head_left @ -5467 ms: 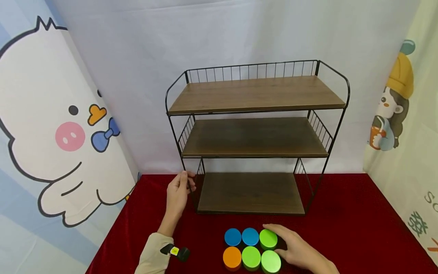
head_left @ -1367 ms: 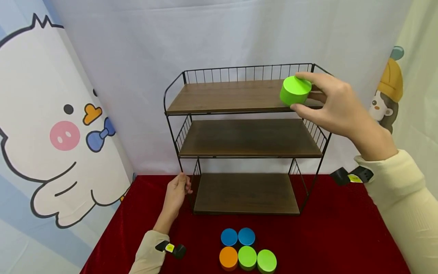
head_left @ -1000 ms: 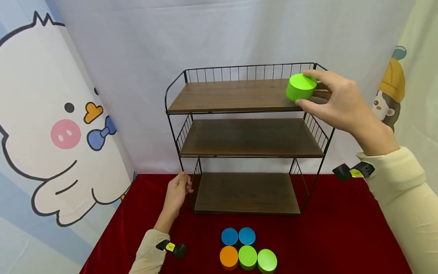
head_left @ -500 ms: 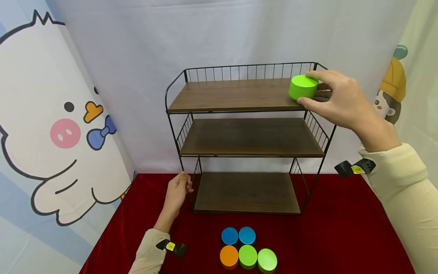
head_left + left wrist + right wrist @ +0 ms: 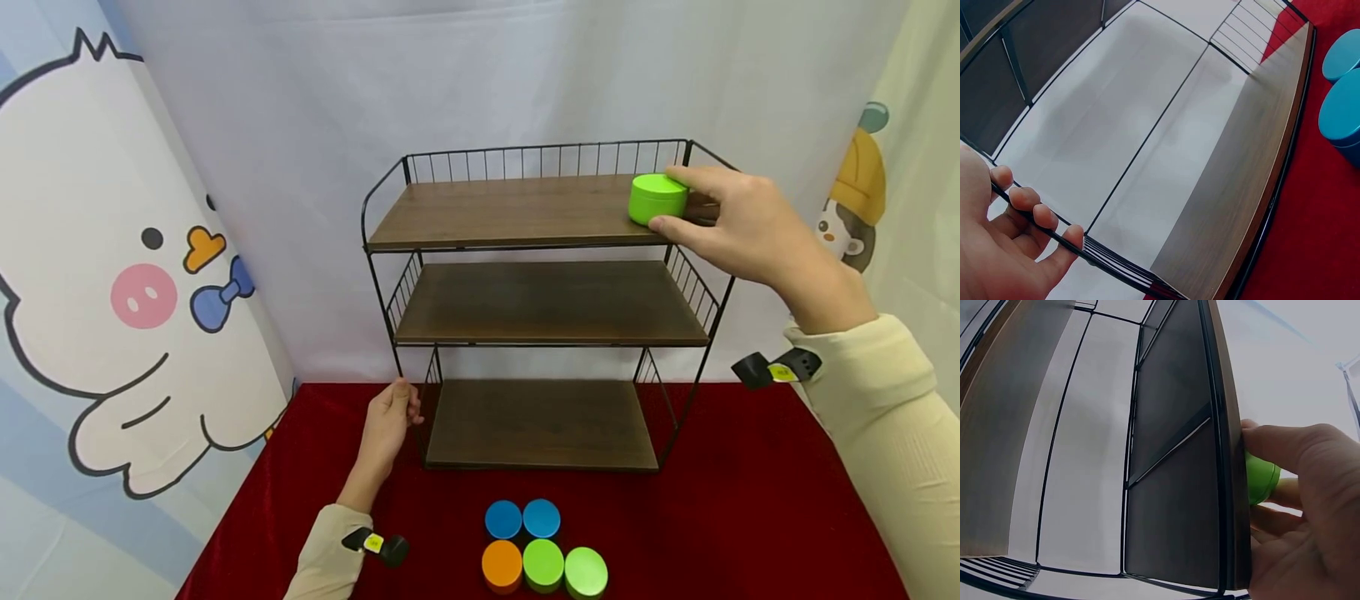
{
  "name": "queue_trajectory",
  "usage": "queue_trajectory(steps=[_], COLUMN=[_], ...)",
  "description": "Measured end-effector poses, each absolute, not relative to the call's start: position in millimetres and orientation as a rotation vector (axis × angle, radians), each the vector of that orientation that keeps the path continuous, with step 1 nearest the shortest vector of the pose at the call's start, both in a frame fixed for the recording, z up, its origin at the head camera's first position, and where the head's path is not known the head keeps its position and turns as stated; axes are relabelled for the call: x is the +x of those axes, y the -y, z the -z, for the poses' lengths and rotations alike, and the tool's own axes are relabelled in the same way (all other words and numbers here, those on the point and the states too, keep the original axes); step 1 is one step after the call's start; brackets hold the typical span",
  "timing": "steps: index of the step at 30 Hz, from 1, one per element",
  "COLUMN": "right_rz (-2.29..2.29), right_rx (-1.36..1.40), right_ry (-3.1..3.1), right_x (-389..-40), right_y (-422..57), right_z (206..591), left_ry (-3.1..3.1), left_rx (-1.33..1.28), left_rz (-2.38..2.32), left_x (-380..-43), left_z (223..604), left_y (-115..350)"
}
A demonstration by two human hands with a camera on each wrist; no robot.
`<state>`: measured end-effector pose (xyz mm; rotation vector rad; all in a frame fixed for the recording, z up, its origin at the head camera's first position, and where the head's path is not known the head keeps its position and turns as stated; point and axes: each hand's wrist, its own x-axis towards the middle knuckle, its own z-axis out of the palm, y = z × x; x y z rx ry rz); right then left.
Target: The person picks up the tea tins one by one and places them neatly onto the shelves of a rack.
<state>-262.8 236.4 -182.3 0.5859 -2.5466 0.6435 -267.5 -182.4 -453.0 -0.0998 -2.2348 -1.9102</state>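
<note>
My right hand (image 5: 738, 221) holds a bright green round tin (image 5: 655, 200) between thumb and fingers. The tin is at the right end of the top board of a three-tier shelf rack (image 5: 551, 300) and seems to rest on it. Seen from below in the right wrist view, part of the green tin (image 5: 1261, 478) shows past the board's edge, with my right hand (image 5: 1310, 500) around it. On the rack's left side, my left hand (image 5: 388, 421) grips the thin black front post. The left wrist view shows the fingers of that hand (image 5: 1016, 231) curled round the black rod.
On the red cloth (image 5: 750, 500) before the rack stand two blue tins (image 5: 503, 520) (image 5: 542, 518), an orange tin (image 5: 502, 566) and two green tins (image 5: 543, 564) (image 5: 586, 572). Thin wire rails (image 5: 543, 161) edge the top board. Printed curtains hang at the back and sides.
My right hand has lifted a green tin from the group on the cloth up to the top board, then shifted it right and lowered it slightly. My left hand stays at the post.
</note>
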Motion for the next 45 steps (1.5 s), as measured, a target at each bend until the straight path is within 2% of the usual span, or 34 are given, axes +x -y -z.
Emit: queue_trajectory(steps=[21, 29, 38, 45], right_rz=[-0.700, -0.600, -0.618, -0.605], right_rx=[0.718, 0.768, 0.778, 0.861], right_ry=[2.165, 1.857, 1.839, 1.865], right_x=[-237, -211, -180, -171], right_y=[-243, -239, -231, -229], right_z=[202, 221, 249, 281], left_ry=[2.225, 2.231, 2.221, 2.183], left_rx=[-0.082, -0.086, -0.102, -0.119], left_rz=[1.918, 1.918, 1.927, 1.977], left_x=[-271, -271, -272, -275], left_z=[458, 456, 456, 461], left_y=[183, 182, 182, 185])
